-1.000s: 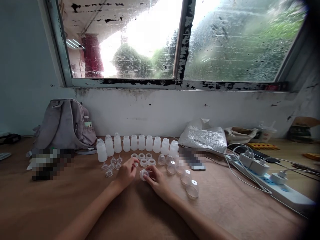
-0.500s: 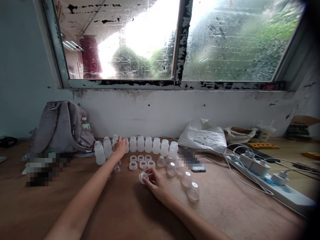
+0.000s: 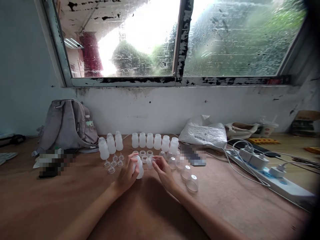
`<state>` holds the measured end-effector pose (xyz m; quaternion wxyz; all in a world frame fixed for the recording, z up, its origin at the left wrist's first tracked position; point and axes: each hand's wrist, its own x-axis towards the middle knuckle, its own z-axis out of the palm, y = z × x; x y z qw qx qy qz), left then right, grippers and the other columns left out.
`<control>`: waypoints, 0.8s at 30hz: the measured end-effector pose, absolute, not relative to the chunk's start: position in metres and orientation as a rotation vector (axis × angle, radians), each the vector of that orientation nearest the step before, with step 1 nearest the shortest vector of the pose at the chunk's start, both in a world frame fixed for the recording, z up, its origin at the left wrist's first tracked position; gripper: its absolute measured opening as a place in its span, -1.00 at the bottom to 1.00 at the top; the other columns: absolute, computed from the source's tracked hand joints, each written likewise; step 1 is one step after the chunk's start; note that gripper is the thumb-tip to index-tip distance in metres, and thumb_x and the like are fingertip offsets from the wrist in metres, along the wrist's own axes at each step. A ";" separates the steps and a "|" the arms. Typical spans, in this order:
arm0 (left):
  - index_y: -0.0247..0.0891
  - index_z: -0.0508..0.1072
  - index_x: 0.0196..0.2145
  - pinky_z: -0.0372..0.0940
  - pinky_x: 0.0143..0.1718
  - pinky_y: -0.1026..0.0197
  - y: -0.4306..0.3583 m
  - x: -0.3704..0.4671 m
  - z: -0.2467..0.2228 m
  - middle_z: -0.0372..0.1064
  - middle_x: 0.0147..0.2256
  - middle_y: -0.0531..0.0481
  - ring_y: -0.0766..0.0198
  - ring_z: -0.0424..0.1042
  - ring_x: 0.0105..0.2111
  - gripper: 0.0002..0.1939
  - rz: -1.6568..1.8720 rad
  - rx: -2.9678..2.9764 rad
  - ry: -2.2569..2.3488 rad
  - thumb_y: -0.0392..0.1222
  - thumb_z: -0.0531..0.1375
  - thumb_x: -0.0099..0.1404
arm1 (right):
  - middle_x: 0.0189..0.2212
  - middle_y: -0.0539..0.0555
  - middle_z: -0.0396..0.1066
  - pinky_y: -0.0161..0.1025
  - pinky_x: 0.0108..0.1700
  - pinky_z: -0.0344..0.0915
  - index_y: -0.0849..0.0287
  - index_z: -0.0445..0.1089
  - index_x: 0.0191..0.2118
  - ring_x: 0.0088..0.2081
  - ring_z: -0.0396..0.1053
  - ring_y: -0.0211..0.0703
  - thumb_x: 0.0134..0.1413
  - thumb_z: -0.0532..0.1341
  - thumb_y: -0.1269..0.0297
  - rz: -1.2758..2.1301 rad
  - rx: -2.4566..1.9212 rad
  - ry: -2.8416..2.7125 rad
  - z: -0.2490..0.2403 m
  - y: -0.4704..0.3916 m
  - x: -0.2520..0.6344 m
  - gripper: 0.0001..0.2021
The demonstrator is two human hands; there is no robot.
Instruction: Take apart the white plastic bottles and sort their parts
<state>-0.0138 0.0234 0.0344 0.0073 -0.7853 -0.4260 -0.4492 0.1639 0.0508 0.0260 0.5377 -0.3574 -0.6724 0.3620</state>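
My left hand [image 3: 128, 173] is closed around a frosted white bottle [image 3: 140, 167], tilted above the table. Just right of it, my right hand [image 3: 162, 170] pinches a white ring with a clear nipple [image 3: 150, 162]. Behind the hands stands a row of open frosted bottles [image 3: 150, 141]. White rings [image 3: 142, 153] lie in front of that row, partly hidden by my hands. Clear nipples [image 3: 113, 163] sit at the left, below several capped bottles [image 3: 111, 143]. Clear domed covers [image 3: 192, 183] are at the right of my right hand.
A grey backpack [image 3: 65, 126] leans by the wall at the left. Silvery packaging [image 3: 203, 133] lies behind the covers, near a phone [image 3: 198, 161]. A white power strip [image 3: 287, 186] with plugs and looping cables stretches along the right.
My left hand has come back from the bottle row with one bottle, leaving a gap there. My right hand has moved slightly up and right with the ring and nipple, which now faces the bottle.
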 end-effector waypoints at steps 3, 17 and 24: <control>-0.20 0.06 -0.12 0.12 -0.02 0.04 0.029 -0.010 0.022 0.04 0.02 -0.17 0.14 0.07 0.06 -0.73 -1.563 -2.518 -1.323 -0.28 -0.02 0.20 | -0.36 0.06 0.31 -0.26 -0.26 0.25 0.15 0.23 -0.25 -0.31 0.28 -0.20 0.03 0.07 0.16 0.870 -0.795 -1.559 0.031 0.053 0.165 -0.79; -0.20 0.26 -0.13 0.23 -0.20 0.15 0.034 -0.011 0.006 0.27 -0.21 -0.06 0.17 0.31 -0.22 -0.55 -1.584 -2.497 -1.672 0.00 0.19 0.02 | -0.32 0.06 0.34 -0.25 -0.26 0.26 0.16 0.32 -0.21 -0.30 0.30 -0.20 -0.04 0.15 0.17 0.990 -0.740 -1.585 0.039 0.055 0.169 -0.74; -0.19 0.28 -0.19 0.22 -0.20 0.15 0.030 -0.016 0.012 0.32 -0.24 -0.02 0.19 0.32 -0.25 -0.55 -1.592 -2.391 -1.672 0.00 0.23 -0.04 | -0.32 0.07 0.34 -0.22 -0.22 0.27 0.17 0.32 -0.23 -0.27 0.31 -0.19 -0.06 0.17 0.18 1.059 -0.724 -1.558 0.030 0.060 0.169 -0.75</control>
